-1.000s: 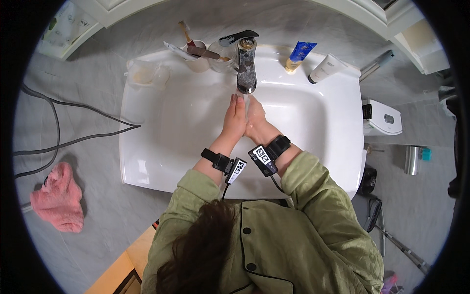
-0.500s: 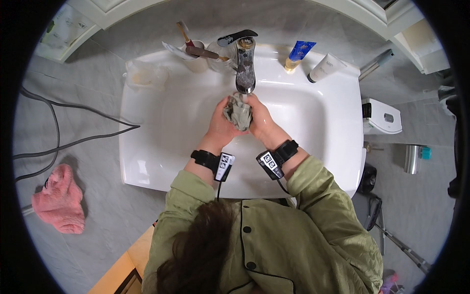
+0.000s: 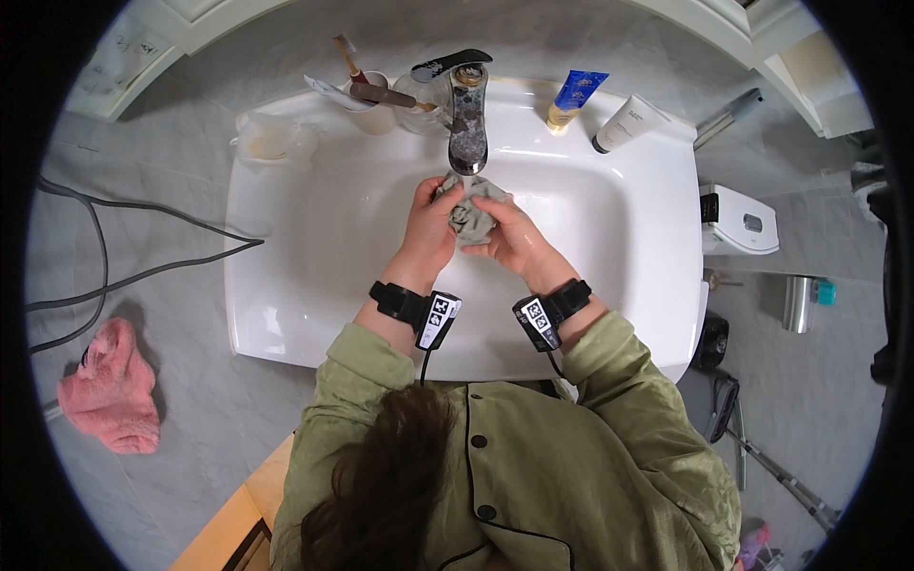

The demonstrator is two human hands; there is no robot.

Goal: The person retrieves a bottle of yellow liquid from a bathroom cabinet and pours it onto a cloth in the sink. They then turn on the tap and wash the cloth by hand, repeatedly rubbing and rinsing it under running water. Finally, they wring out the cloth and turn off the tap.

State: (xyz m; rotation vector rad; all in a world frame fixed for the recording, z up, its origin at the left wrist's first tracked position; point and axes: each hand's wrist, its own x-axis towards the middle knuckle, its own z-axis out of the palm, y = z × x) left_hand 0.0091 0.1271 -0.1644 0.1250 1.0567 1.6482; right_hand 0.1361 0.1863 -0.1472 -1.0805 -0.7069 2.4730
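Both hands, left [image 3: 430,221] and right [image 3: 507,238], clamp a limp, sodden grey cloth [image 3: 469,211] under the tap [image 3: 467,124], frame centre; it looks soft, best gripped bunched.

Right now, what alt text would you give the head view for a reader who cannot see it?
Seen from above, a person's left hand and right hand hold a grey cloth under the tap of a white sink. A cup and two tubes stand behind the tap.
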